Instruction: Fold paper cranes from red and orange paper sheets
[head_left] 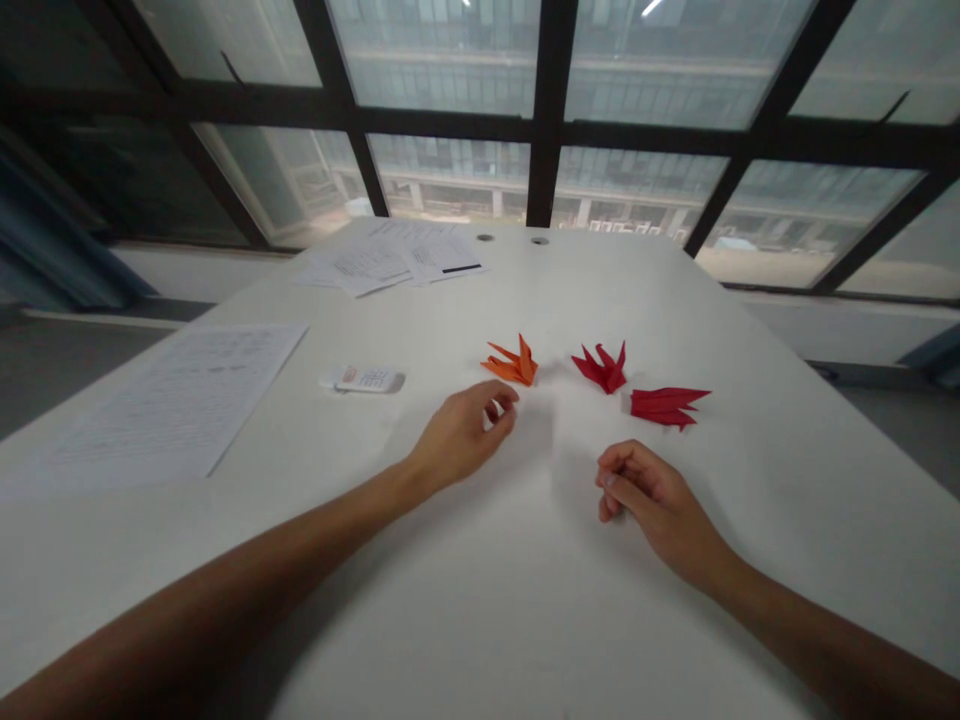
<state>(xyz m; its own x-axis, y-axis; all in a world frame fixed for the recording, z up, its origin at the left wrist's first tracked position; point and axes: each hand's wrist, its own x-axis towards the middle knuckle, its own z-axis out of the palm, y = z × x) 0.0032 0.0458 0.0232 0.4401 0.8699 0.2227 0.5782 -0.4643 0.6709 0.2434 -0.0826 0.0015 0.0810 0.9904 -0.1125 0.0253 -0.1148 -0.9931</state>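
An orange origami crane with pointed tips rests on the white table. Just in front of it is my left hand, fingers loosely curved and a gap between thumb and forefinger, with nothing held. To the right lie two red origami cranes: one has its points up, the other lies on its side with its points to the right. Nearer to me, below the red cranes, my right hand hangs with curled fingers and the thumb against the forefinger. Nothing shows in it.
A small white packet with printed text lies left of the orange crane. One printed sheet covers part of the left side, and several loose papers overlap at the back. Two cable holes sit near the far edge, before a dark-framed window.
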